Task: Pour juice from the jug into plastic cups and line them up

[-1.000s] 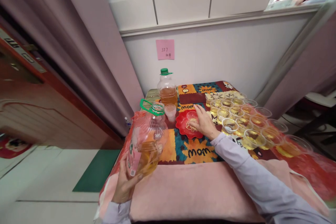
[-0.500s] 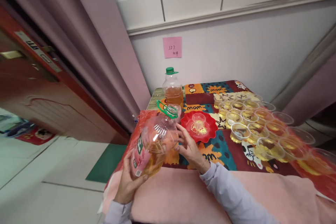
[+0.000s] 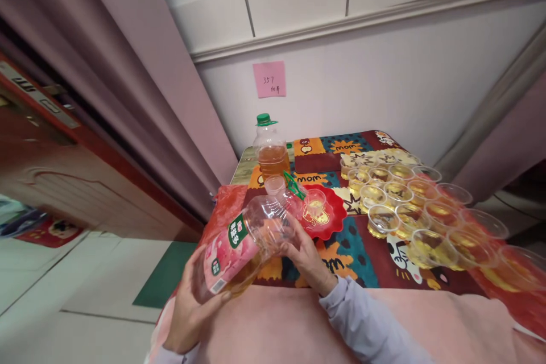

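Both hands hold a large clear juice bottle (image 3: 239, 244) with a pink label, tilted with its neck toward the red plate. My left hand (image 3: 190, 301) is wrapped round its lower end, and my right hand (image 3: 305, 253) grips it near the shoulder. Amber liquid lies along the bottle's lower side. A green handle ring sits at the neck. Beyond the mouth, a clear plastic cup (image 3: 315, 203) stands on the scalloped red plate (image 3: 335, 224). Whether liquid is leaving the mouth, I cannot tell.
Behind stands a second juice bottle (image 3: 272, 151) with a green cap. A small pinkish cup (image 3: 275, 183) is just past the held bottle. Several clear cups (image 3: 398, 190) of yellow liquid crowd the right side. A pink note (image 3: 269, 79) is on the wall.
The bottle has tipped further over to the right, its neck now lower and nearer the cup on the red plate. My left hand has followed its base; the view has shifted slightly.
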A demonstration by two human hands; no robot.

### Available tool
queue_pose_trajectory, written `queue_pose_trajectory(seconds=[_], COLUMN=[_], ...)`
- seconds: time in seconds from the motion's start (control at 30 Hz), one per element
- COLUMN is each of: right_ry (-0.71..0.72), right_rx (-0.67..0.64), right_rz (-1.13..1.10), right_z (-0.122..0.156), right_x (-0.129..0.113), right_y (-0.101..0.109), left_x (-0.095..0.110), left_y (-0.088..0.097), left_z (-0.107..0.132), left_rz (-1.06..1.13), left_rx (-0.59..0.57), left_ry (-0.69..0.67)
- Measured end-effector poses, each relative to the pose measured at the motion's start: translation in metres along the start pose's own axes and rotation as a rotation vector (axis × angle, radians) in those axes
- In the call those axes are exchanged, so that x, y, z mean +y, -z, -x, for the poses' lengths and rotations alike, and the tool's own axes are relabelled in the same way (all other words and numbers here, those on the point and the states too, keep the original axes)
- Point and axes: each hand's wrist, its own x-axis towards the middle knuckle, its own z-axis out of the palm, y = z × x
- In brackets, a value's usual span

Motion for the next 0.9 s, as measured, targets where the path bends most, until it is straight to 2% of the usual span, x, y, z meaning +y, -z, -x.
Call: queue_pose_trajectory(seconds=[0.1,0.3,0.43,0.63,0.9], right_ry=[0.014,0.048,0.072,0.132,0.039], right_rx=[0.039,0.059,0.052,0.021,0.072], right_rz=[-0.006,-0.036,-0.061,-0.051,-0.027], right_z=[-0.004,-0.006,-0.006,-0.006,-0.006], right_x=[0.006,0.013,0.010,-0.002,-0.014], right_y=[0.004,0.004,-0.001,-0.005,-0.005], left_x=[0.011,0.030,0.043,0.061,0.074], left_y=[0.008,0.018,0.015,0.009,0.000], left_z=[-0.004,-0.014,-0.018,-0.020,-0.022], left_rz=[0.069,-0.038,-0.086,-0.159,-0.194], left_rx=[-0.050,-0.002,0.029,0.013,0.013], left_ry=[0.040,0.086,0.104,0.107,0.123])
